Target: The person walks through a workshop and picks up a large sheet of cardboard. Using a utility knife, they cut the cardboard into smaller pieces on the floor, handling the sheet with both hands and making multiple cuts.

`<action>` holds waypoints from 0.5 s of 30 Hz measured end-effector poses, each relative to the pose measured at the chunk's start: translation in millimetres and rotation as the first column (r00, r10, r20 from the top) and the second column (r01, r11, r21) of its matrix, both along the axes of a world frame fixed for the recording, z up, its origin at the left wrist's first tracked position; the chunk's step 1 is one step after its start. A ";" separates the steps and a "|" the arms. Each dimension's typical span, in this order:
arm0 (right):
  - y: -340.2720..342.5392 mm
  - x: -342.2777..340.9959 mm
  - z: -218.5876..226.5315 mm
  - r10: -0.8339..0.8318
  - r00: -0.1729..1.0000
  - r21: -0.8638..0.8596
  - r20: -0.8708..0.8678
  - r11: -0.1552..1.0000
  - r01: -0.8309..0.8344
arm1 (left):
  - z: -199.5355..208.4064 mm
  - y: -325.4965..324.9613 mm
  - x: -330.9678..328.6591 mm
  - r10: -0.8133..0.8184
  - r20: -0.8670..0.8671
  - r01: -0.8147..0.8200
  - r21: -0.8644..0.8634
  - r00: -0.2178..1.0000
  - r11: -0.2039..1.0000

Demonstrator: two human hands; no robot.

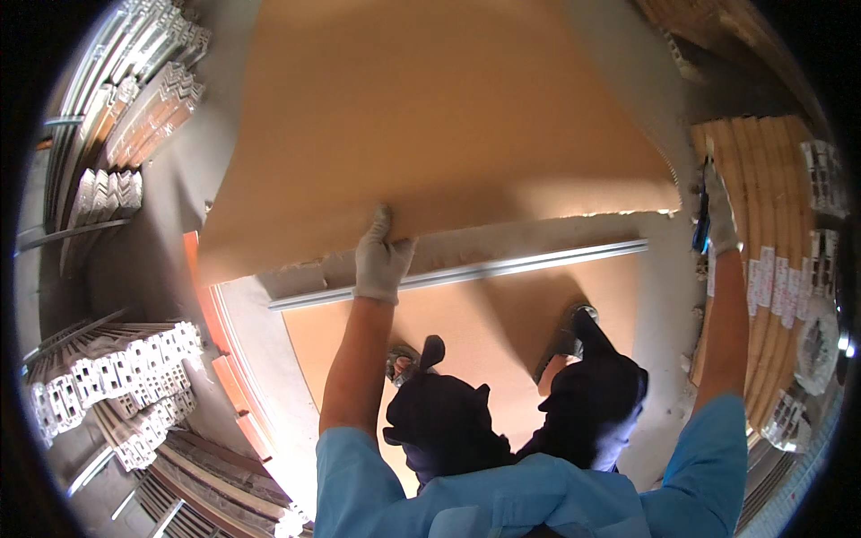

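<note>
A large brown cardboard sheet (439, 117) spreads ahead of me, its near edge rough and raised above the floor. My left hand (381, 260), in a pale work glove, grips that edge left of its middle; part of the fingers is hidden by the sheet. Out to the right, my gloved right hand (722, 211) is closed round a utility knife (702, 220) with a black and blue handle, apart from the sheet. Between the sheet and my feet, a long silver metal strip (466, 274) lies across a second cardboard piece (502, 309), on which I stand.
Bundles of white profiles (117, 368) and wrapped angled strips (157, 112) are stacked along the left. Long brown wrapped bundles (762, 206) line the right side. Orange-red bars (235, 377) lie on the floor left of the lower cardboard.
</note>
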State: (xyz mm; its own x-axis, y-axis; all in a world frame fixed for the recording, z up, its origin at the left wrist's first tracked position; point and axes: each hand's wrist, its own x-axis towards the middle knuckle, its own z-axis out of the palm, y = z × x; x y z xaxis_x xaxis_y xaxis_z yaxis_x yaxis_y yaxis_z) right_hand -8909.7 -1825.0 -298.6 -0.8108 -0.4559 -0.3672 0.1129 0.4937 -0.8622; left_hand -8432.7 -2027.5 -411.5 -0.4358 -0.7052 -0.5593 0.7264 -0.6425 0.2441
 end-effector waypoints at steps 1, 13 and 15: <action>5.1 7.3 15.4 0.018 1.000 -0.090 -0.004 0.996 -0.018 | 20.1 2.0 -1.9 0.002 0.053 -0.003 0.009 0.999 1.000; 3.1 229.2 306.1 0.146 0.812 -0.185 0.566 0.982 -0.048 | 261.5 50.3 -4.6 -0.173 -0.061 0.137 -0.382 0.983 0.914; -1.8 269.1 350.6 0.091 0.741 -0.160 0.665 0.987 0.022 | 308.0 68.6 -7.3 -0.207 -0.023 0.184 -0.377 0.978 0.908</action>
